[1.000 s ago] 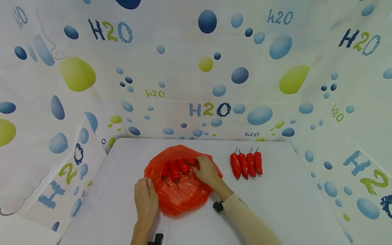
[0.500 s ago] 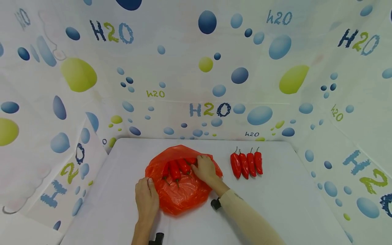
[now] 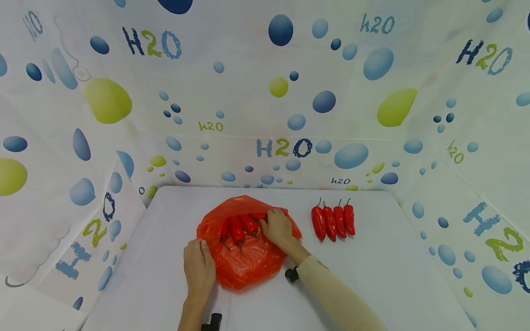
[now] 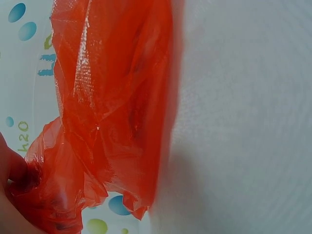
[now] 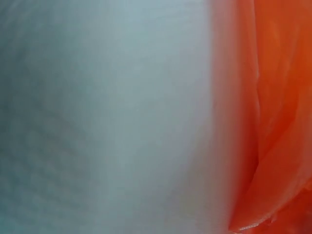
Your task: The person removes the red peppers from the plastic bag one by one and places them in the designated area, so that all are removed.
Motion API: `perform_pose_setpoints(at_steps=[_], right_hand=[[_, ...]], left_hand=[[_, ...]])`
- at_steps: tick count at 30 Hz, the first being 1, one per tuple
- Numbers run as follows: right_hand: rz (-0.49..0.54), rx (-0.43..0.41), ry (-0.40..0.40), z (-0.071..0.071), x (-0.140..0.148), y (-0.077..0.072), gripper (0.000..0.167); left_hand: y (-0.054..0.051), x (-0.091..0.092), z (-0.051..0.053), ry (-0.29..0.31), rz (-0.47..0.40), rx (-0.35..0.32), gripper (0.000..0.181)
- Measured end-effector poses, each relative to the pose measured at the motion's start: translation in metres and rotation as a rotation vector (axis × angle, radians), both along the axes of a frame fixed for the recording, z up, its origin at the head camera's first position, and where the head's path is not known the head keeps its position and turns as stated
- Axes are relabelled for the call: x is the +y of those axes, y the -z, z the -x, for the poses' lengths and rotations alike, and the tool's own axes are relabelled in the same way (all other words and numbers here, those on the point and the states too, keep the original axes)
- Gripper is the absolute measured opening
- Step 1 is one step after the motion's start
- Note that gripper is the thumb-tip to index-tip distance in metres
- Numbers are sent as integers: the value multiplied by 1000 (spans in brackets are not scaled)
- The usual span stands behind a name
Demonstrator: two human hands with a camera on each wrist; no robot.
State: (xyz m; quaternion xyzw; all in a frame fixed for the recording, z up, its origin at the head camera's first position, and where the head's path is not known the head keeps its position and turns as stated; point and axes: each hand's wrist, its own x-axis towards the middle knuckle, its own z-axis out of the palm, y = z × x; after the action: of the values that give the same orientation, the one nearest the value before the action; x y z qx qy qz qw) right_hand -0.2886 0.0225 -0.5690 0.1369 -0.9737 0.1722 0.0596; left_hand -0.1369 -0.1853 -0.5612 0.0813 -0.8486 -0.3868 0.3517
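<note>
A red plastic bag lies on the white table with its mouth gaping and several red chili peppers inside, stems towards me. My left hand pinches the bag's left edge; in the left wrist view its fingers press into the bunched plastic. At the right side of the mouth, my right hand has its thumb and fingers around the end of another chili pepper. Its fingertips are partly hidden. The right wrist view has only bag plastic and blurred table, no hand.
Several more red chili peppers lie side by side in a row to the right of the bag, stems pointing away. Behind the table hangs a white curtain printed with coloured drops and H2O lettering.
The right hand has shifted slightly right and up at the bag's mouth, and its fingers cover more of the pepper's end. The left hand stays at the bag's left edge.
</note>
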Motion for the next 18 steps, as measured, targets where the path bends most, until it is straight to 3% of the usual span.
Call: perform_pose_setpoints(at_steps=[7, 14, 18], right_hand=[[48, 13, -2, -3, 0, -2, 31], [97, 8, -5, -7, 2, -7, 35], [124, -17, -12, -9, 3, -9, 37]], left_hand=[[0, -1, -1, -5, -4, -12, 19], [1, -2, 2, -4, 11, 45, 19], [2, -2, 2, -9, 17, 43, 19]])
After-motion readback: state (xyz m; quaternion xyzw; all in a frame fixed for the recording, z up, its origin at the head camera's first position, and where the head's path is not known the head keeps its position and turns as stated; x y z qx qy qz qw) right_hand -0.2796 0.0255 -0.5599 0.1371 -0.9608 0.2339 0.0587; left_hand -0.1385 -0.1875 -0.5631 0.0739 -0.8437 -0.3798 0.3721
